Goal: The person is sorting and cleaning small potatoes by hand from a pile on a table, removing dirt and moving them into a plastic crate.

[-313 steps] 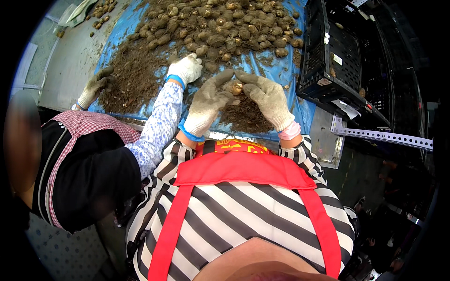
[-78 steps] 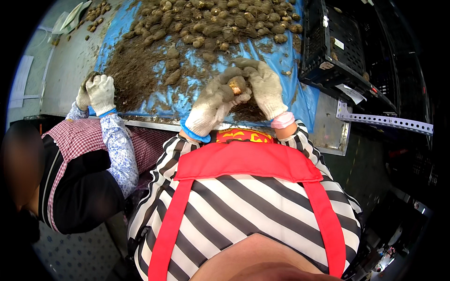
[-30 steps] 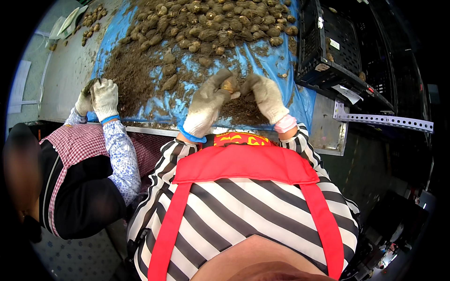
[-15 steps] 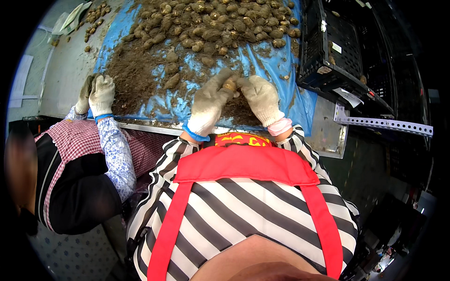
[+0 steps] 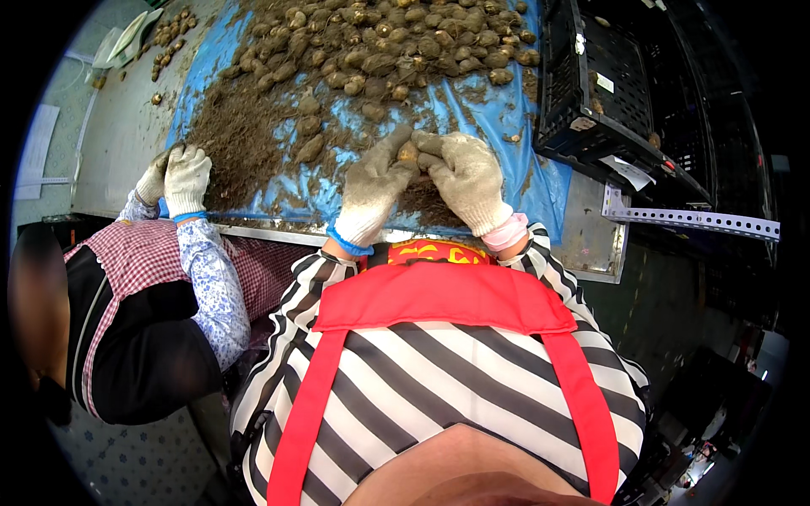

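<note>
Both my hands wear soiled white knit gloves and meet above the blue sheet. My left hand [image 5: 371, 187] grips a small brown taro [image 5: 408, 153], mostly covered by glove fingers. My right hand [image 5: 467, 181] is closed, with its fingertips pressed against the taro's right side. Whether a small tool sits in the right fingers is hidden. Beneath them lies a patch of dark soil and root fibres [image 5: 422, 201]. Beyond the hands is a heap of hairy taros [image 5: 405, 42], and a few loose taros [image 5: 310, 149] lie to the left.
A blue plastic sheet [image 5: 481, 110] covers much of the metal table [image 5: 118, 160]. Black crates [image 5: 620, 59] stand at the right, near a perforated metal strip [image 5: 692, 221]. At the left, a co-worker's gloved hands [image 5: 186, 180] work close by. Small taros [image 5: 169, 29] lie at far left.
My right hand has turned inward and closed in on the taro, its fingers now curled over it. My left hand keeps hold. The co-worker's hands have shifted slightly.
</note>
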A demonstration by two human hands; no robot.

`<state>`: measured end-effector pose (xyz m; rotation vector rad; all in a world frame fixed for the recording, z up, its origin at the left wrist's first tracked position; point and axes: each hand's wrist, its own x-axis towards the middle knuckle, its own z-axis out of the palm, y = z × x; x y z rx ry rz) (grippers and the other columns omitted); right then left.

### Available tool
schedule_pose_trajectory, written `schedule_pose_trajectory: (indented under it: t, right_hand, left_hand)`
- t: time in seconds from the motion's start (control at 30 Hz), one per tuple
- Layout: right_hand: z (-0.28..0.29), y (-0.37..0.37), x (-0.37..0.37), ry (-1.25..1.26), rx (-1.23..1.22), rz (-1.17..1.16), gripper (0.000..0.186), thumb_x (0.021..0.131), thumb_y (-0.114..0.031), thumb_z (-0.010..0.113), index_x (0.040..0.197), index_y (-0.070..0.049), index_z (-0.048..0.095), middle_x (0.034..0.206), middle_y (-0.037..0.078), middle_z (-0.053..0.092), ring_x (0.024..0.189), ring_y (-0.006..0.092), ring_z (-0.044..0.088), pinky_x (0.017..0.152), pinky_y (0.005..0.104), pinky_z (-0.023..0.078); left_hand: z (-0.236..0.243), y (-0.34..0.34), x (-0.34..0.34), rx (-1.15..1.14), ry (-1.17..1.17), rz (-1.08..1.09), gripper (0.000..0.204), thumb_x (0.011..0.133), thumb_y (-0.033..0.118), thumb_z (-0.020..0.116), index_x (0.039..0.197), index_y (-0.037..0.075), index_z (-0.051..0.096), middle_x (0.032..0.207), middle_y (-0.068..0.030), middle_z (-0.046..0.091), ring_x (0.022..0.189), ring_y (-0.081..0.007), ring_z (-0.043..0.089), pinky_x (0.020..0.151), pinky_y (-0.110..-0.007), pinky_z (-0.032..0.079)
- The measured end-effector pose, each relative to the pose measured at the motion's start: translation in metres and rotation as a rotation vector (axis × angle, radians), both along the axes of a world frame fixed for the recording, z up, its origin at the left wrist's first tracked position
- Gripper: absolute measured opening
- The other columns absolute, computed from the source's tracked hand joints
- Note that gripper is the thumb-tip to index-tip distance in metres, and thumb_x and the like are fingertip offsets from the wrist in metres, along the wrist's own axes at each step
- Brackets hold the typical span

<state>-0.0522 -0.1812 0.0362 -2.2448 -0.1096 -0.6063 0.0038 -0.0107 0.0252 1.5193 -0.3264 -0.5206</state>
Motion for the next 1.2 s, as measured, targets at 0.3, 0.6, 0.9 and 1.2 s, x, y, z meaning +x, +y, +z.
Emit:
schedule_pose_trajectory:
  t: [0.3, 0.6, 0.9, 1.2]
  right_hand:
    - [-0.009, -0.024, 0.023, 0.279, 0.177, -0.072, 0.023, 0.093, -0.013, 0.063, 0.113, -0.008, 0.074, 0.106, 0.016, 0.074, 0.1, 0.0341, 0.07, 0.088, 0.0404, 0.054]
    - [0.01, -0.005, 0.004, 0.106, 0.143, 0.077, 0.025, 0.09, -0.013, 0.067, 0.113, -0.007, 0.074, 0.105, 0.016, 0.072, 0.103, 0.034, 0.068, 0.09, 0.0424, 0.053]
    - [0.001, -0.016, 0.026, 0.273, 0.019, -0.099, 0.019, 0.094, -0.015, 0.062, 0.106, -0.011, 0.075, 0.102, 0.015, 0.073, 0.097, 0.0339, 0.069, 0.087, 0.0432, 0.054]
    - [-0.005, -0.005, 0.003, -0.069, 0.429, 0.214, 0.028, 0.09, -0.009, 0.069, 0.117, -0.007, 0.074, 0.113, 0.014, 0.072, 0.103, 0.0287, 0.069, 0.092, 0.0386, 0.054]
  left_hand:
    - [-0.014, 0.005, 0.004, -0.616, 0.355, -0.126, 0.088, 0.09, 0.033, 0.076, 0.155, -0.005, 0.03, 0.144, -0.0216, 0.051, 0.123, -0.029, 0.06, 0.103, -0.04, 0.053]
    - [0.004, 0.002, -0.004, -0.488, 0.304, -0.124, 0.062, 0.098, 0.011, 0.061, 0.154, -0.004, 0.038, 0.139, -0.0167, 0.058, 0.118, -0.0221, 0.064, 0.099, -0.036, 0.056]
    - [0.006, 0.003, -0.015, -0.281, 0.259, -0.137, 0.062, 0.098, 0.011, 0.06, 0.152, -0.009, 0.037, 0.13, -0.0163, 0.063, 0.104, -0.02, 0.069, 0.089, -0.033, 0.061]
    - [-0.033, 0.009, -0.003, -0.586, 0.377, -0.177, 0.073, 0.098, 0.025, 0.067, 0.153, -0.009, 0.032, 0.128, -0.018, 0.062, 0.109, -0.0261, 0.067, 0.093, -0.04, 0.06]
